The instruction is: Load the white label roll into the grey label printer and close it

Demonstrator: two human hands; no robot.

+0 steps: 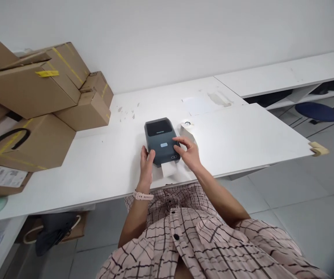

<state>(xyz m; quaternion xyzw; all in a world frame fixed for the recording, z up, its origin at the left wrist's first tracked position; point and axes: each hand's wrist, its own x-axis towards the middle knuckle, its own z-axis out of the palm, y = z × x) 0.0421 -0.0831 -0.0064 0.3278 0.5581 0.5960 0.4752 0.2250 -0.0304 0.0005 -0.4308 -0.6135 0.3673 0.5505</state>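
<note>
Left hand point(147, 167), thumb apart from its fingers, lay against the dark blue-grey, box-shaped plastic printer point(161, 152) on the flat white table point(108, 162); the right hand point(191, 156), fingers parted, touched its opposite edge. Light, level pressure from both sides suited it best, sparing the protruding white paper strip point(168, 169) any creases.

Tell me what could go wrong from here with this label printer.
The paper strip sticking out of the printer could get creased or torn if the left hand or right hand catches it. The printer sits close to the table's front edge, so a careless pull might tip it off. The loosely stacked cardboard boxes might slide if bumped.
</note>
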